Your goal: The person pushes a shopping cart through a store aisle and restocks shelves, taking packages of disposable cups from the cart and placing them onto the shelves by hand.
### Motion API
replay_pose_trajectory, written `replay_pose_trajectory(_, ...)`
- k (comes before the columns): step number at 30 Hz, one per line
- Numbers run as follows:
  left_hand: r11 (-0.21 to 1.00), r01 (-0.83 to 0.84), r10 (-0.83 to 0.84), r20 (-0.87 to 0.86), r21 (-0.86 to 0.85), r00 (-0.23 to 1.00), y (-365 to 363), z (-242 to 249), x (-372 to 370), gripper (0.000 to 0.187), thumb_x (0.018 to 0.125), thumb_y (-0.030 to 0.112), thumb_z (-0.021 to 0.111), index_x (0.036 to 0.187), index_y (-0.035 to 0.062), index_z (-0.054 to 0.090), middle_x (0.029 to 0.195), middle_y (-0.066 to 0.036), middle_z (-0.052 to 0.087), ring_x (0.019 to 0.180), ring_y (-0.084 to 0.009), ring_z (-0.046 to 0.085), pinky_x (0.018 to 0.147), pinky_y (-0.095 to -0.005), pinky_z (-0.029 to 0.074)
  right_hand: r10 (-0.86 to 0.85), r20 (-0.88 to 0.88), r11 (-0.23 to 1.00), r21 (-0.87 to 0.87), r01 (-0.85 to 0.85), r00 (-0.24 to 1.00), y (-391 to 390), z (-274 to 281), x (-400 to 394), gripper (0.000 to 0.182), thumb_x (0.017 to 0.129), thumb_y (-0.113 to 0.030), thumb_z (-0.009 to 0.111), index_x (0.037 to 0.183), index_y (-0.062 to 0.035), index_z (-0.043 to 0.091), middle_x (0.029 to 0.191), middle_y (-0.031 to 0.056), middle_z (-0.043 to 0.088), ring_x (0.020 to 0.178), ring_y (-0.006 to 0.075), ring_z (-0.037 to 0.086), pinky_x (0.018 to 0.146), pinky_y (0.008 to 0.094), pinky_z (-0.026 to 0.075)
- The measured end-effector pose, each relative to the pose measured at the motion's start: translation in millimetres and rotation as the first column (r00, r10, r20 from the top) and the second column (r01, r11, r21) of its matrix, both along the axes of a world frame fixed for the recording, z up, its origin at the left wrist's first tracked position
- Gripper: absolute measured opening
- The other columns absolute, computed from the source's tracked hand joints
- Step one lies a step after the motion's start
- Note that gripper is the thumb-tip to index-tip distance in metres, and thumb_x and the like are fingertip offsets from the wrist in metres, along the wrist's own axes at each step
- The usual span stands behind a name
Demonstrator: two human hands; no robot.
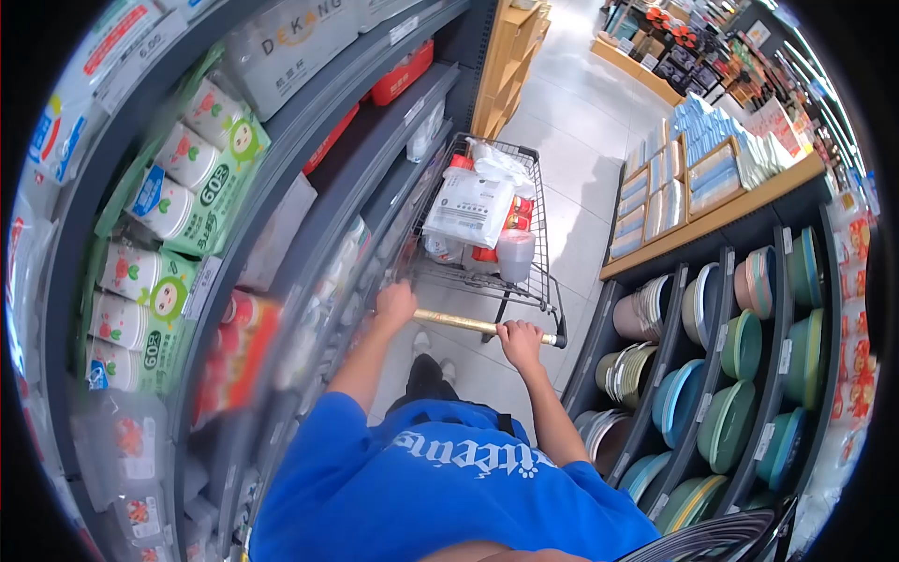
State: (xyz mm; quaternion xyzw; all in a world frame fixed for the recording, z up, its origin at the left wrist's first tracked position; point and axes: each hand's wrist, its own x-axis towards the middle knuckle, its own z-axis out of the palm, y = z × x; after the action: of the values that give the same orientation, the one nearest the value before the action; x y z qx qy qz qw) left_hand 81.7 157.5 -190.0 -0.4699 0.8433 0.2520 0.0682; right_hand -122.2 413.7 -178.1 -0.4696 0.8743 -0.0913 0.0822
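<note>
Both of my hands grip the pale, gold-toned handlebar (454, 321) of a wire shopping cart (538, 290). My left hand (396, 303) is wrapped round the bar's left end, close to the shelf. Near the bar's right end, my right hand (521, 341) is closed over it. Inside the cart lie a white plastic pack (471, 206), red packages, a crumpled clear bag (498, 163) and a translucent plastic container (516, 255).
Dark shelves on the left hold green packs of paper cups (211, 173) and clear containers (126, 436). On the right, a rack holds stacked plastic basins (740, 345) and boxed blue and white goods (716, 178). Ahead runs a tiled aisle (567, 122) beside a wooden shelf (508, 61).
</note>
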Motion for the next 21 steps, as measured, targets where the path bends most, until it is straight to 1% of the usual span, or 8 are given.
replay_pose_trajectory(1, 0.998, -0.015, 0.016, 0.003, -0.061, 1.0, -3.2, -1.3, -3.9, 0.032, 0.084, 0.025, 0.062, 0.103, 0.0004, 0.069, 0.093, -0.022, 0.071, 0.093, -0.0402, 0.068, 0.083, -0.0478, 0.055, 0.021, 0.007, 1.0, -0.016, -0.021, 1.0, 1.8, 2.3, -0.4, 0.037, 0.094, -0.042, 0.053, 0.093, -0.0102, 0.072, 0.084, 0.0116, 0.069, 0.086, 0.0319, 0.063, 0.088, 0.048, 0.04)
replay_pose_trajectory(4, 0.993, -0.03, 0.013, 0.149, 0.112, 0.989, -3.6, 12.4, -8.2, 0.038, 0.082, 0.021, 0.061, 0.111, -0.0024, 0.067, 0.101, -0.024, 0.07, 0.1, -0.0386, 0.068, 0.087, -0.045, 0.054, 0.085, 0.079, 0.995, 0.037, -0.088, 0.993, 13.4, 10.8, -5.8, 0.045, 0.092, -0.051, 0.056, 0.103, -0.0098, 0.07, 0.087, 0.0122, 0.07, 0.086, 0.033, 0.065, 0.086, 0.048, 0.044)
replay_pose_trajectory(7, 0.99, -0.052, 0.02, 0.24, 0.128, 0.971, 7.2, 1.4, -3.8, 0.039, 0.082, 0.023, 0.061, 0.111, -0.0017, 0.069, 0.109, -0.024, 0.069, 0.108, -0.0367, 0.066, 0.092, -0.0432, 0.053, -0.019, 0.347, 0.978, 0.199, -0.054, 0.938, 18.4, 24.2, -17.3, 0.052, 0.089, -0.055, 0.059, 0.113, -0.0101, 0.069, 0.094, 0.0148, 0.072, 0.088, 0.0347, 0.068, 0.085, 0.0448, 0.049)
replay_pose_trajectory(8, 0.981, -0.096, 0.05, 0.259, 0.166, 0.965, 10.6, -5.0, -0.1, 0.042, 0.083, 0.029, 0.061, 0.113, 0.0004, 0.07, 0.117, -0.023, 0.067, 0.114, -0.0358, 0.063, 0.095, -0.0422, 0.051, -0.119, 0.468, 0.981, 0.193, 0.03, 0.876, 19.4, 26.7, -22.9, 0.056, 0.089, -0.053, 0.061, 0.119, -0.0069, 0.066, 0.099, 0.0183, 0.072, 0.091, 0.0361, 0.069, 0.085, 0.0433, 0.053)
replay_pose_trajectory(11, 0.964, -0.107, 0.037, 0.278, 0.242, 0.96, 26.3, -7.1, 14.6, 0.046, 0.082, 0.035, 0.062, 0.113, 0.0017, 0.07, 0.121, -0.022, 0.066, 0.114, -0.0358, 0.063, 0.096, -0.0425, 0.05, -0.244, 0.555, 0.97, 0.153, 0.191, 0.795, 35.9, -18.7, -46.9, 0.057, 0.089, -0.049, 0.063, 0.121, -0.0022, 0.064, 0.101, 0.0215, 0.071, 0.096, 0.0368, 0.068, 0.087, 0.044, 0.053)
replay_pose_trajectory(15, 0.941, -0.073, -0.004, 0.226, 0.33, 0.974, 33.5, -67.2, 45.8, 0.055, 0.08, 0.044, 0.065, 0.115, 0.0012, 0.069, 0.12, -0.023, 0.066, 0.114, -0.0373, 0.063, 0.097, -0.0428, 0.049, -0.391, 0.35, 0.919, 0.203, 0.339, 0.851, 63.2, -21.8, -40.4, 0.059, 0.084, -0.044, 0.07, 0.117, 0.0043, 0.064, 0.107, 0.0267, 0.068, 0.104, 0.0378, 0.066, 0.09, 0.0423, 0.052)
replay_pose_trajectory(18, 0.78, -0.181, 0.18, 0.061, 0.6, 0.982, 32.3, -137.9, 79.2, 0.057, 0.084, 0.044, 0.066, 0.12, 0.0004, 0.067, 0.125, -0.022, 0.064, 0.118, -0.0342, 0.06, 0.099, -0.0404, 0.046, -0.529, 0.484, 0.844, 0.214, 0.491, 0.697, 79.1, -37.0, -30.1, 0.051, 0.084, -0.039, 0.07, 0.107, 0.0056, 0.067, 0.106, 0.0275, 0.068, 0.098, 0.0357, 0.068, 0.081, 0.0422, 0.054)
replay_pose_trajectory(21, 0.69, -0.203, 0.298, -0.017, 0.695, 0.954, 45.3, -118.9, 91.4, 0.058, 0.086, 0.042, 0.066, 0.125, -0.0009, 0.064, 0.131, -0.019, 0.061, 0.123, -0.03, 0.056, 0.103, -0.0376, 0.042, -0.586, 0.508, 0.782, 0.153, 0.604, 0.631, 99.9, -73.3, -20.9, 0.039, 0.084, -0.033, 0.071, 0.099, 0.0025, 0.065, 0.092, 0.0186, 0.068, 0.082, 0.0267, 0.067, 0.064, 0.0392, 0.054)
